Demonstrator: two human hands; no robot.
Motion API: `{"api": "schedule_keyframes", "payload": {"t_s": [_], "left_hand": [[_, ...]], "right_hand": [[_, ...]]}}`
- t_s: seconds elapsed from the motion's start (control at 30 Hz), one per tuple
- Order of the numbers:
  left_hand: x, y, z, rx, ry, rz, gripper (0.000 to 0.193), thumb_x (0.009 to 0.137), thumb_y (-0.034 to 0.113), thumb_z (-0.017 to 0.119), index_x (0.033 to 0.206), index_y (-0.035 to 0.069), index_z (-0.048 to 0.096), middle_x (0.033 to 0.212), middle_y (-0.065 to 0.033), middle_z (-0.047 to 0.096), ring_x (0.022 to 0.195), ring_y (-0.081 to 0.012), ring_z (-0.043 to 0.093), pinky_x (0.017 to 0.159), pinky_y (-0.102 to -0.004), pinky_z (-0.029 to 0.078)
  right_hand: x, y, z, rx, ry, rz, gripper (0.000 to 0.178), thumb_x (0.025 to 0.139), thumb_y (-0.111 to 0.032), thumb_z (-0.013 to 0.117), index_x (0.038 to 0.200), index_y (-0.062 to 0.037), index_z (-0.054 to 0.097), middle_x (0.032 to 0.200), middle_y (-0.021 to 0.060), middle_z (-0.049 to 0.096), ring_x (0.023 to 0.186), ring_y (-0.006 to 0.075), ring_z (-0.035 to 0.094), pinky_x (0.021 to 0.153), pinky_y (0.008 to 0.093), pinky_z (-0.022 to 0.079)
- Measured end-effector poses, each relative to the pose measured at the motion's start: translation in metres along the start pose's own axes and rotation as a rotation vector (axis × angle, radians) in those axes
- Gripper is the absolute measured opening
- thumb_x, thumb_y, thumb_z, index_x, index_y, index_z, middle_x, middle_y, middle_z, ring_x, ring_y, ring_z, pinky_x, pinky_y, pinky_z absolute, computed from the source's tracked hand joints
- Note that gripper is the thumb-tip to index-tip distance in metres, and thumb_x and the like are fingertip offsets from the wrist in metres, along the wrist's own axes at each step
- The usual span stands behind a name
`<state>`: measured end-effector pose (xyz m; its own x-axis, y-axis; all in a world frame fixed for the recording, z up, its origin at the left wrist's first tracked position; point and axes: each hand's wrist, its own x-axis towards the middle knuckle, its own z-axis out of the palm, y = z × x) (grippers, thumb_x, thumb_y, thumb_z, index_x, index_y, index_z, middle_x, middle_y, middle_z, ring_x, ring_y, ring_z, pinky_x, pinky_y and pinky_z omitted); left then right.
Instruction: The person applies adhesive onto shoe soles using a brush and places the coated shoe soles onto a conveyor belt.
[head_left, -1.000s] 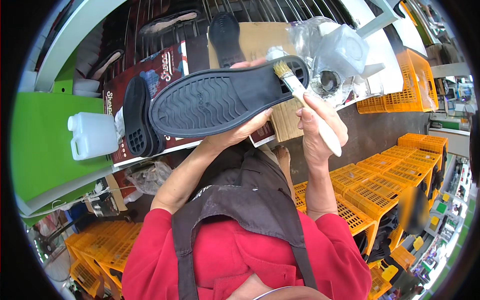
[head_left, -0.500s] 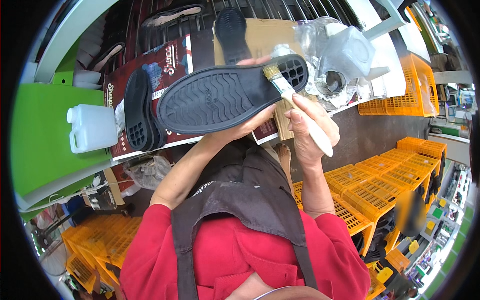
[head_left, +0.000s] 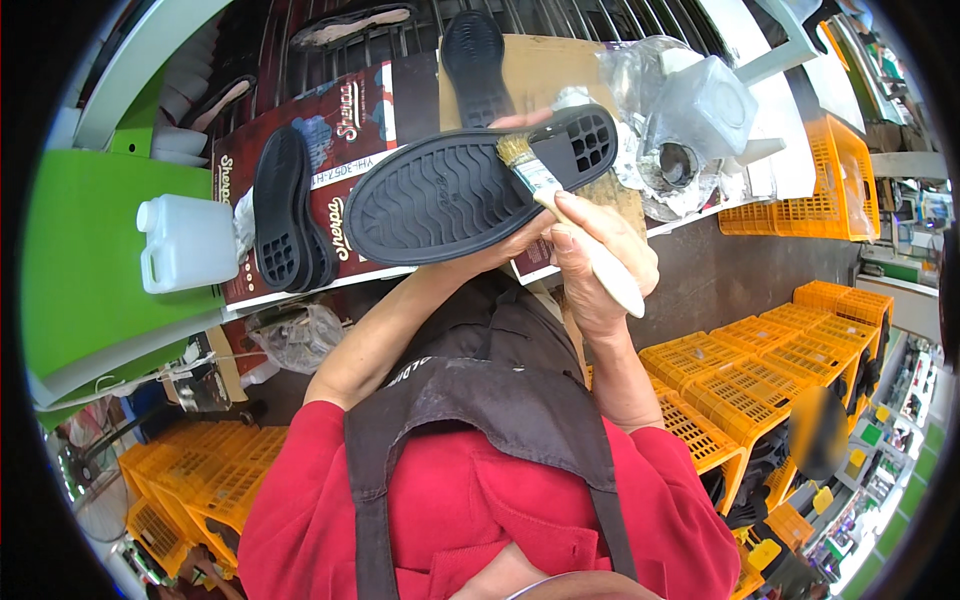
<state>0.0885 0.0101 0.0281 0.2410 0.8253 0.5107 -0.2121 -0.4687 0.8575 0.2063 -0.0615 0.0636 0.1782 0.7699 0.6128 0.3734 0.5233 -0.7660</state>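
Note:
A black shoe sole (head_left: pixel 435 198), wavy tread in front and square cells at the heel, lies across my left hand (head_left: pixel 498 250). That hand grips it from beneath at the waist; fingertips show past the far edge. My right hand (head_left: pixel 603 250) is closed round the white handle of a paintbrush (head_left: pixel 540 180). The brush's tan bristles touch the smooth middle part of the sole. To the left, a stack of black soles (head_left: pixel 283 205) rests on a dark red printed cardboard sheet (head_left: pixel 352 105). Another black sole (head_left: pixel 474 70) lies beyond, on brown cardboard (head_left: pixel 560 75).
A translucent white jug (head_left: pixel 190 243) stands at the left on a green surface (head_left: pixel 85 260). At the right of the bench are a clear plastic container (head_left: pixel 705 105) and an open round cup (head_left: pixel 677 165) among smeared plastic. Orange crates (head_left: pixel 770 360) line the right.
The brush has moved left along the sole, from beside the heel cells to the middle. The sole has shifted slightly right, and my right hand has come left.

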Motion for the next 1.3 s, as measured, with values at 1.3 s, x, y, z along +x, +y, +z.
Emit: {"api": "schedule_keyframes", "payload": {"t_s": [1.3], "left_hand": [[-0.049, -0.054, -0.017, -0.187, -0.532, -0.285, 0.043, 0.082, 0.024, 0.067, 0.118, 0.005, 0.053, 0.112, -0.0068, 0.059, 0.105, -0.0181, 0.057, 0.093, -0.0335, 0.044]], "right_hand": [[0.013, -0.027, 0.018, 0.131, -0.216, -0.088, 0.013, 0.074, 0.001, 0.073, 0.087, 0.0027, 0.069, 0.092, 0.0147, 0.070, 0.070, 0.0244, 0.066, 0.062, 0.0310, 0.053]]}}
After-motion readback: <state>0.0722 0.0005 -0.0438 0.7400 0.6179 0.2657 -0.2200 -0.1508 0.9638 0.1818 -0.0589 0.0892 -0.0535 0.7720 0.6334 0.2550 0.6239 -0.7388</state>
